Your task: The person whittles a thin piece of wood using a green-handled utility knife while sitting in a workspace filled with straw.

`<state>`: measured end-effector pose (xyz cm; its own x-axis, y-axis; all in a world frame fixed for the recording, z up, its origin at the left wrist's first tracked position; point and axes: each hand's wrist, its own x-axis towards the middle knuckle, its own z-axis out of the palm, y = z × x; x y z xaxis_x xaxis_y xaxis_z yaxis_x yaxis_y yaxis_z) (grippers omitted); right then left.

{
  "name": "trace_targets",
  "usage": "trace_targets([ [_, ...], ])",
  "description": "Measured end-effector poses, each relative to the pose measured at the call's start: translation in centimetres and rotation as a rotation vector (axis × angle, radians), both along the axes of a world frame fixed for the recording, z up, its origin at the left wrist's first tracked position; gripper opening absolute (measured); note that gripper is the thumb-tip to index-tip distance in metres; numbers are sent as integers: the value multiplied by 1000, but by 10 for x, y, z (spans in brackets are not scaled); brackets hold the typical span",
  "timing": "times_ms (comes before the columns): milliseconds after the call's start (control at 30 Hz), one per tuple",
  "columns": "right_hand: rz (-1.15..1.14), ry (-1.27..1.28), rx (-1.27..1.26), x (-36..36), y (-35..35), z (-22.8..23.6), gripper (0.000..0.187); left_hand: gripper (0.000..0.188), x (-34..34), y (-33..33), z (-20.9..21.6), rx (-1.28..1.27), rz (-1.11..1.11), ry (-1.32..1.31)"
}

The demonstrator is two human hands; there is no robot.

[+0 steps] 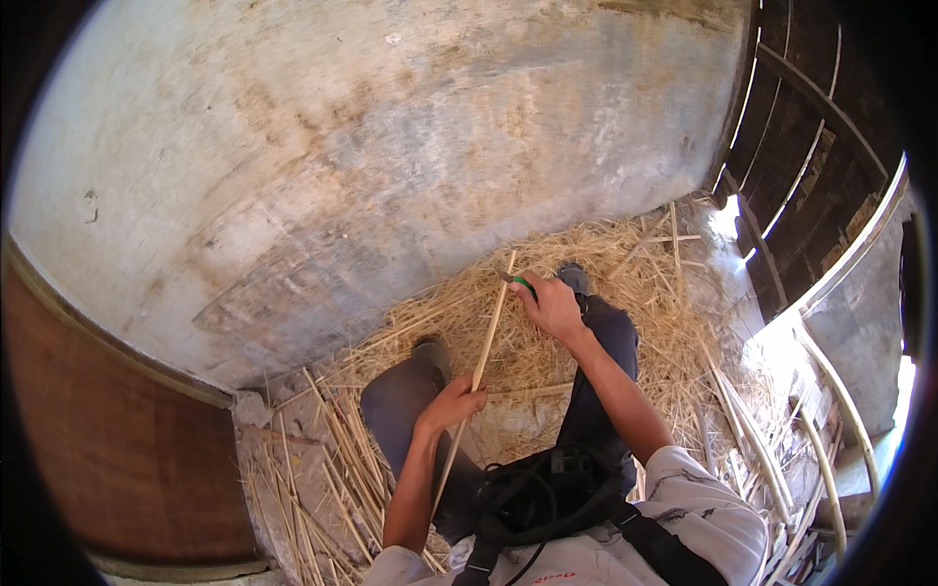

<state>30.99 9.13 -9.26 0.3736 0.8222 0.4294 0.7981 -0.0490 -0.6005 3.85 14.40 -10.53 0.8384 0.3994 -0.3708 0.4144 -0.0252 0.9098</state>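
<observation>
A long pale strip (493, 325), which looks like split bamboo, slants up and away between my knees. My left hand (452, 404) is closed around its middle, with the near end running down past my left forearm. Close to the strip's far end, my right hand (554, 306) grips a small knife (526, 285) with a green handle. The short dark blade meets the strip or lies right beside it; the exact contact is too small to tell. Both shoes rest among thin curled shavings (498, 352) under my hands.
A stained plaster wall (420, 156) rises in front. Several long strips (342, 454) lie on the floor at left, beside a brown wooden panel (117, 459). Thicker poles (752, 439) lie at right, below a dark slatted door (801, 146). Black straps and a cable (532, 493) hang at my waist.
</observation>
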Motion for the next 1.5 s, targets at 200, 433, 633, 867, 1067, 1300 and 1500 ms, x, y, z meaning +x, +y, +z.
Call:
trace_targets([
  [200,-168,94,31,12,4,-3,36,16,-6,-1,-11,-2,-80,-4],
  [433,-266,277,50,35,7,-23,33,13,-20,-6,-14,-163,-226,-90],
  [633,-103,504,-29,23,-2,-15,39,30,-8,-5,-18,-133,42,-229],
  [867,78,442,244,5,5,-24,48,84,2,-12,-7,-13,199,-338],
  [1067,136,522,-51,-8,-5,-2,52,85,5,-15,6,41,228,-307],
  [1300,66,612,172,-17,11,-24,62,51,6,-9,-21,-34,237,-380],
  [1500,6,781,246,-6,13,-28,56,31,16,-15,-1,139,248,-311],
])
